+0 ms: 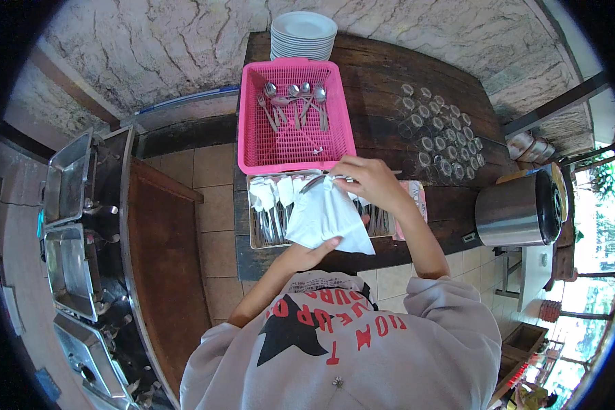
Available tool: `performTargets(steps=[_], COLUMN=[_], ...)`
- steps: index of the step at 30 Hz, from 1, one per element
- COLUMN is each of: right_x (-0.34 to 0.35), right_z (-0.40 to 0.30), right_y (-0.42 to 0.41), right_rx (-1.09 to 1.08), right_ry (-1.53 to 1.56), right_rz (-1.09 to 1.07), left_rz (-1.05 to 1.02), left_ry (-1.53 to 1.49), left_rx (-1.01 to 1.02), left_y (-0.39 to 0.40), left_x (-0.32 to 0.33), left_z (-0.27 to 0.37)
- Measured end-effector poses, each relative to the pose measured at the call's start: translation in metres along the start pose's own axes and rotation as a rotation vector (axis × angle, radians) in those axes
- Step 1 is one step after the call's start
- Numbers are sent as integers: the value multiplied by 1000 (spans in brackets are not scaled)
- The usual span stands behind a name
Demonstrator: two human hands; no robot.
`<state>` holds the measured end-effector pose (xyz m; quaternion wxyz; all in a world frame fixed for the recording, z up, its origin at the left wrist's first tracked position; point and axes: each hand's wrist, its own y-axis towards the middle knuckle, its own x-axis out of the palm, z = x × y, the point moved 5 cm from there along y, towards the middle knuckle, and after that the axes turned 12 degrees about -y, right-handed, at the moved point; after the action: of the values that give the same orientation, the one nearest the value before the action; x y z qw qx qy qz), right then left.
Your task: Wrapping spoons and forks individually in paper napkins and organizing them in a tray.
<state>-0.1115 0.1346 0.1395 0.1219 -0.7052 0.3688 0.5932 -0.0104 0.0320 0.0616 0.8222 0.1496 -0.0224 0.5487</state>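
Note:
A white paper napkin (pixel 330 218) is spread between my hands above a cutlery basket (pixel 252 233). My right hand (pixel 361 177) pinches its upper edge together with a piece of metal cutlery (pixel 312 184), whose end sticks out to the left. Whether it is a spoon or a fork I cannot tell. My left hand (pixel 315 253) supports the napkin from below, thumb on top and fingers hidden behind the paper. In the basket, napkin-wrapped cutlery (pixel 270 220) lies in rows, partly covered by the napkin. Just beyond stands a pink plastic basket (pixel 246 123) with loose spoons and forks (pixel 297 102).
A stack of white plates (pixel 304 38) stands at the back of the dark wooden table (pixel 379 72). Several glasses (pixel 446 138) are grouped on the right, near a large steel container (pixel 510 207). Steel chafing pans (pixel 72 266) line a counter at the left.

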Motion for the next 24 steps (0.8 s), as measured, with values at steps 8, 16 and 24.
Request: performTargets(steps=[8, 16, 24], right_x=[73, 64, 63], right_z=[2, -14, -1], right_y=[-44, -44, -49], right_rx=[128, 156, 327], right_ry=[106, 124, 537], right_rz=[-327, -404, -322], left_rz=[603, 536, 530], left_ry=[-757, -1004, 260], left_rx=[-334, -429, -185], left_y=[16, 26, 5], left_x=[-40, -52, -109], left_z=[-21, -30, 7])
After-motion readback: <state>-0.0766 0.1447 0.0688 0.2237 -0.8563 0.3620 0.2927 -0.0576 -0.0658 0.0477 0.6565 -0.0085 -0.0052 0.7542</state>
